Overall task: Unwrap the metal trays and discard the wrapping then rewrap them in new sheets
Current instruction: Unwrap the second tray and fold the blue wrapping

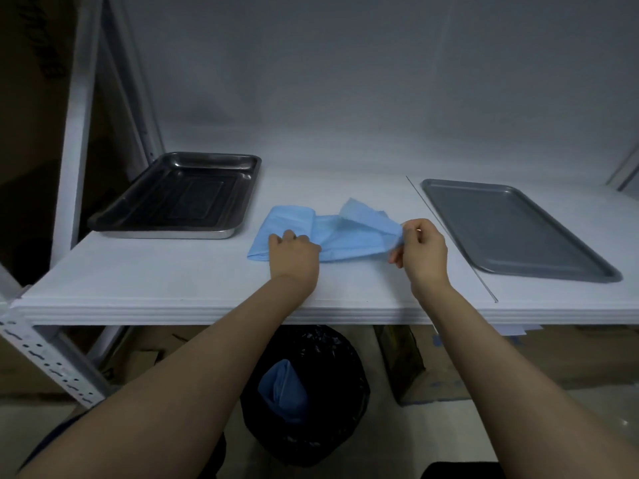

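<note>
Deep tray (179,197) centre left, flat tray (511,226) right, bin (304,409) below worktop (173,271), left hand (294,254) fingers curled gripping blue sheet (332,233), right hand (422,250) pinching its corner

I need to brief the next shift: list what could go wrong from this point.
1. The right hand pinches only a corner of the blue sheet while the left hand holds it down; a hard pull might tear it.
2. The sheet lies between the deep tray and the flat tray; unfolded, it may drape over or nudge them.
</note>
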